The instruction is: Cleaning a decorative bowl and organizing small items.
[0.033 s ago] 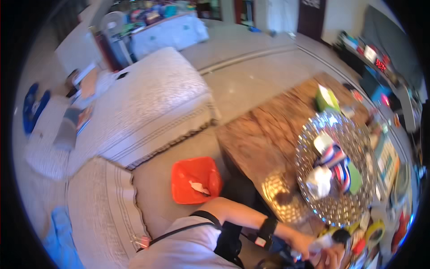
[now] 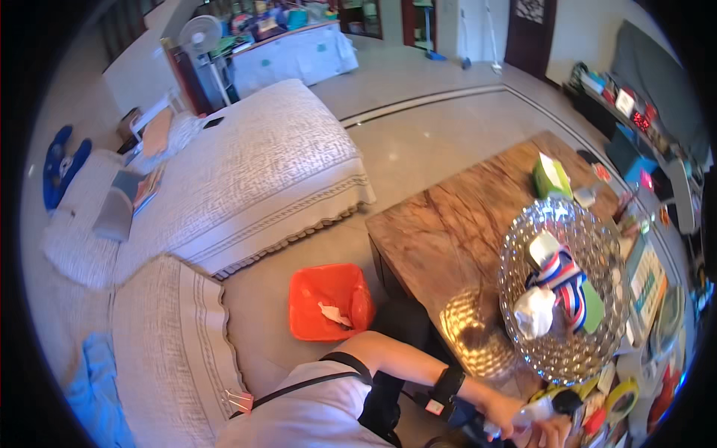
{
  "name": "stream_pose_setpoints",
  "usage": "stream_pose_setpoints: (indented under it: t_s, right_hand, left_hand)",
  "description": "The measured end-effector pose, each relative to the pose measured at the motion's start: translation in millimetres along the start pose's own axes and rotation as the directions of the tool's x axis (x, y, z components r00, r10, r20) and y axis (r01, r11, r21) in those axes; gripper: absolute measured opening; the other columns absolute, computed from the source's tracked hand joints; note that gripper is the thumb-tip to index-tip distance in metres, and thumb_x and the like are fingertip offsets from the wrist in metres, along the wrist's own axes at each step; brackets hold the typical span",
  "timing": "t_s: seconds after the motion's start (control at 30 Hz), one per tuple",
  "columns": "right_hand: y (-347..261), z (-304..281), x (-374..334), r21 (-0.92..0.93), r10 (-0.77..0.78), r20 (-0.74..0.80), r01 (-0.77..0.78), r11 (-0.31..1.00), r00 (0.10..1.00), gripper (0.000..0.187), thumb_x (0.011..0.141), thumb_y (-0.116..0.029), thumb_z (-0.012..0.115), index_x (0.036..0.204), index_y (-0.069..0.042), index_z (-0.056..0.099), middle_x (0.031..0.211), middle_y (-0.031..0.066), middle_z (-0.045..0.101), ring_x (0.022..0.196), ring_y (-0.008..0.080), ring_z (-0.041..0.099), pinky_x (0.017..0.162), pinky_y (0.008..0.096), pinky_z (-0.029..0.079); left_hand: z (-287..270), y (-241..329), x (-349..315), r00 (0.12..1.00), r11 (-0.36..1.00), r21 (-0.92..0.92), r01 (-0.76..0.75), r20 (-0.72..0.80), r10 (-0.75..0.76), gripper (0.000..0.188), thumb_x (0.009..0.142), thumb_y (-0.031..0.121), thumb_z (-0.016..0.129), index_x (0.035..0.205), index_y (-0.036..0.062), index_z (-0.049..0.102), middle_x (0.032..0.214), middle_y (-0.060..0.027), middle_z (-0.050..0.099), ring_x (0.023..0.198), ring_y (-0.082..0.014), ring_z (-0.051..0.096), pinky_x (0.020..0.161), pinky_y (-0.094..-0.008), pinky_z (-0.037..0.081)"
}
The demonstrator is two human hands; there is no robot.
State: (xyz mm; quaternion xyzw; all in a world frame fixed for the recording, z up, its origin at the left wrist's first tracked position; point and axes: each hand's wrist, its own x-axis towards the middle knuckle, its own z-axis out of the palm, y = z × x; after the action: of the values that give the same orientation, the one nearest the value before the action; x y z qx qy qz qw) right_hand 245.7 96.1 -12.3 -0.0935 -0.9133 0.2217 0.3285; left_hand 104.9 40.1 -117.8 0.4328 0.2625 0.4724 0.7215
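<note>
At the lower right, beside the wooden table's near edge, my left hand [image 2: 502, 411] is closed round a pale translucent object [image 2: 535, 410], which looks like a small bottle. A dark band circles the left wrist. My right hand [image 2: 553, 431] meets it from the other side with fingers curled against the same object; its palm is cut off by the picture's lower edge. A black round thing [image 2: 566, 402] lies just beyond the fingers; whether it belongs to the held object I cannot tell. Close by is a roll of yellow tape [image 2: 621, 399].
On the wooden table [image 2: 441, 216] stands a large faceted glass bowl [image 2: 515, 351] holding a striped ribbon [image 2: 573, 295] and a white crumpled item [image 2: 535, 313]. Behind it is a green tissue box [image 2: 551, 178]. An orange bin [image 2: 302, 302] sits left of the table, near a covered sofa [image 2: 261, 149].
The view has shifted slightly, so the room appears a little lower and further right, and it is sharper. Both hands keep nearly the same place on the pale object.
</note>
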Motion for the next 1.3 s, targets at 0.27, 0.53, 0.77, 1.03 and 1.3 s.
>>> stream_pose_setpoints:
  t_s: [0.27, 0.53, 0.77, 1.03, 1.3]
  right_hand:
    - [-18.5, 10.7, 30.8, 0.131, 0.126, 0.105, -0.139, 0.982, 0.986, 0.025, 0.063, 0.007, 0.068, 0.086, 0.000, 0.059, 0.078, 0.0110, 0.057, 0.073, 0.0253, 0.054, 0.070, 0.0332, 0.044]
    - [-22.3, 1.3, 34.1, -0.002, 0.068, 0.242, -0.070, 0.998, 0.968, 0.029, 0.065, -0.004, 0.070, 0.091, 0.000, 0.058, 0.089, 0.0148, 0.059, 0.086, 0.0305, 0.055, 0.079, 0.0381, 0.043]
    - [-3.4, 17.6, 30.5, 0.049, 0.192, 0.189, -0.205, 0.978, 0.963, 0.019, 0.066, -0.008, 0.068, 0.075, 0.001, 0.054, 0.070, 0.0124, 0.051, 0.065, 0.0273, 0.049, 0.059, 0.0329, 0.039]
    - [7.1, 26.3, 43.5, 0.247, 0.191, 0.245, -0.251, 0.936, 0.951, 0.022, 0.069, -0.007, 0.068, 0.087, -0.001, 0.056, 0.097, 0.0153, 0.054, 0.087, 0.0315, 0.054, 0.074, 0.0343, 0.044]
    - [11.5, 23.4, 29.4, 0.274, 0.255, 0.298, -0.339, 0.900, 0.920, 0.017, 0.072, -0.004, 0.064, 0.086, -0.001, 0.055, 0.080, 0.0141, 0.057, 0.076, 0.0329, 0.055, 0.067, 0.0344, 0.045]
  left_hand:
    - [-6.8, 22.0, -30.5, 0.992, 0.957, 0.290, 0.019, -0.126, 0.019, 0.044, 0.066, -0.003, 0.054, 0.109, 0.0033, 0.045, 0.074, -0.0065, 0.049, 0.055, -0.0164, 0.056, 0.041, -0.0321, 0.052]
    - [-21.3, -7.1, -16.0, 0.990, 0.912, 0.387, 0.137, -0.076, -0.117, 0.045, 0.068, -0.002, 0.052, 0.112, 0.0039, 0.044, 0.074, -0.0062, 0.050, 0.053, -0.0163, 0.055, 0.041, -0.0304, 0.050]
    - [-9.3, 29.6, -38.5, 0.987, 0.880, 0.448, -0.157, 0.029, 0.161, 0.048, 0.077, 0.009, 0.052, 0.124, 0.0075, 0.039, 0.095, -0.0047, 0.048, 0.079, -0.0122, 0.049, 0.065, -0.0259, 0.044]
    - [-12.4, 44.3, -54.6, 0.994, 0.953, 0.288, 0.094, -0.088, -0.071, 0.048, 0.076, 0.002, 0.042, 0.124, 0.0050, 0.038, 0.092, -0.0064, 0.047, 0.082, -0.0130, 0.051, 0.068, -0.0264, 0.048]
    - [-3.6, 43.0, -46.8, 0.996, 0.953, 0.295, 0.065, -0.076, -0.045, 0.045, 0.076, 0.006, 0.050, 0.120, 0.0053, 0.039, 0.091, -0.0057, 0.047, 0.080, -0.0123, 0.049, 0.068, -0.0261, 0.046]
